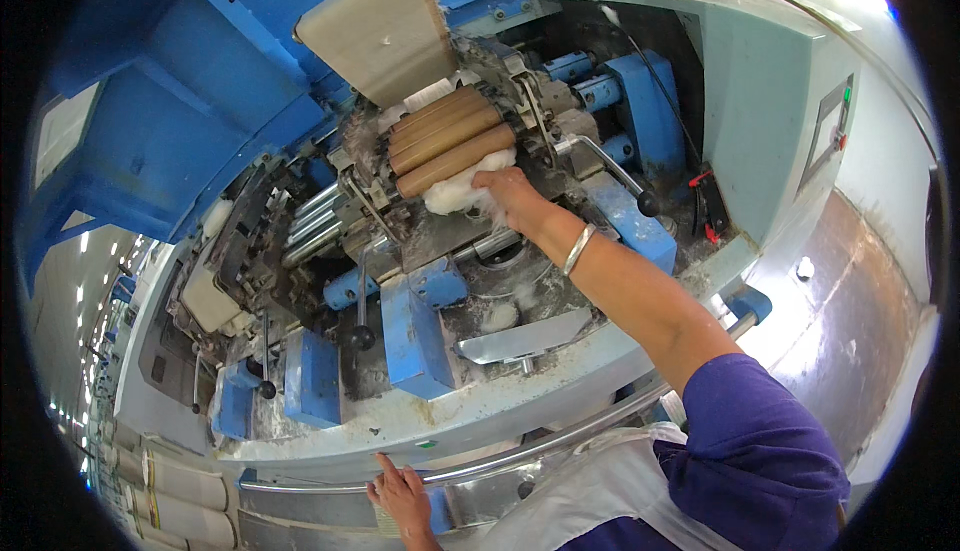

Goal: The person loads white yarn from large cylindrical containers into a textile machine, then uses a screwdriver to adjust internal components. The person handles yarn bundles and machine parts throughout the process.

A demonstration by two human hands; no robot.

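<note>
My right hand (508, 194) reaches into the machine with its fingers closed on a loose white clump of cotton fibre (455, 194). The clump lies along the front of the nearest of several brown rollers (450, 156), touching it. Wisps trail below my fingers over a flat metal plate (450, 236). Low in the view, my left hand (400, 496) is by the shiny metal rail (480, 473) at the machine's front. Its fingers are apart, the index stretched out, and nothing shows in it.
A raised cream cover (380, 31) stands behind the rollers. Levers with black knobs (648, 203) stick out on both sides. Blue blocks (415, 336) line the front ledge. Overhead at left hangs a blue hood (180, 71); a pale cabinet (750, 101) bounds the right.
</note>
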